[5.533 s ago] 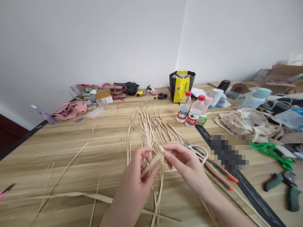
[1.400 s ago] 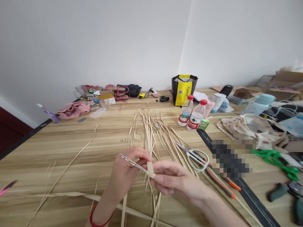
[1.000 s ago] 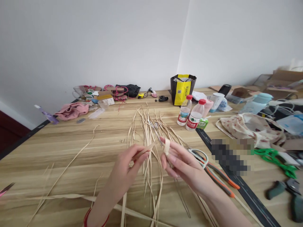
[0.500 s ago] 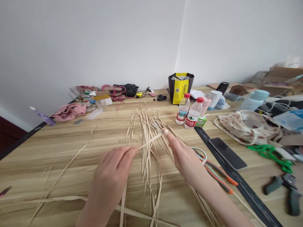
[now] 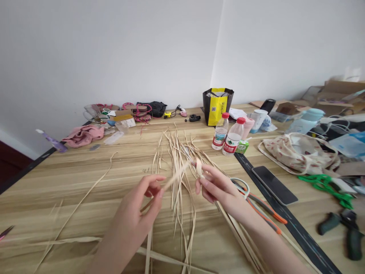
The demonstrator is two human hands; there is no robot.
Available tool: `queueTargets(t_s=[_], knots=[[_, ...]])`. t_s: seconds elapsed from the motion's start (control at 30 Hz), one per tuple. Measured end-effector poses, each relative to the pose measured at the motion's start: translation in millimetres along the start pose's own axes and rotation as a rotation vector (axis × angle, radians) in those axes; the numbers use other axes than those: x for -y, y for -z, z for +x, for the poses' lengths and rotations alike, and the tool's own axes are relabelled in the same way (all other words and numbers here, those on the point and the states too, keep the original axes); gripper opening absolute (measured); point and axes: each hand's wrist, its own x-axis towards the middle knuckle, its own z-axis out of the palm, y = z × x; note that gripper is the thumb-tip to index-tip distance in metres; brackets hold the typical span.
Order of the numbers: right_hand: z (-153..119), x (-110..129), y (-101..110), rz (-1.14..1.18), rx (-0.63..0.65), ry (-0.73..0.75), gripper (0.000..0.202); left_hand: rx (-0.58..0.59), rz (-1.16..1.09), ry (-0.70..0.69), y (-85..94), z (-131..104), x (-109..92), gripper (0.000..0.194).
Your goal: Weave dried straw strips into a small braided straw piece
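- Pale beige, the strip [image 5: 171, 182] runs between the two hands, above the table [image 5: 71, 167]. What changes since the last picture is the left hand [image 5: 132, 209]: instead of a palm-down fist, it is now turned, with the forefinger lifted away from the thumb.
- The right hand [image 5: 221, 186] is different too. Its fingers no longer stretch forward; they bend inward, and thumb and fingers pinch the strip just beside a small loop.
- For the work, I judge that the right hand keeps the loop in its place, while the left hand manages the long end — the pull seems less firm than before.
- The strip passes the left thumb and goes into the palm; whether a hidden finger presses it there, I cannot tell.
- The strip looks thin, flat and flexible. Its middle part is blurred, so probably it moves; near the right fingertips it curves around into the loop.
- A thin metal tool [image 5: 188, 153] shows just beyond the loop. Whether the right hand holds it is not clear.
- Below, loose straws [image 5: 177, 156] lie on the table — many, uneven, some crossing. Scissors [image 5: 248, 187] and pliers [image 5: 265, 217] lie near the right forearm.
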Motion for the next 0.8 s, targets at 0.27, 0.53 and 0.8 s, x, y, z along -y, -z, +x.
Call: queueTargets(t_s=[0.27, 0.53, 0.8], knots=[[-5.0, 10.6, -9.5, 0.371, 0.226, -0.136, 0.038, -0.009, 0.116, -0.025, -19.2, 12.2, 11.2, 0.034], [-15.7, 14.8, -1.9, 0.232, 0.442, -0.166, 0.026, -0.240, -0.067, -0.509, -15.8, 11.6, -4.2, 0.016], [-15.7, 20.6, 0.8, 0.098, 0.538, -0.109, 0.029, -0.332, -0.045, -0.599, -13.8, 9.1, -2.0, 0.020]])
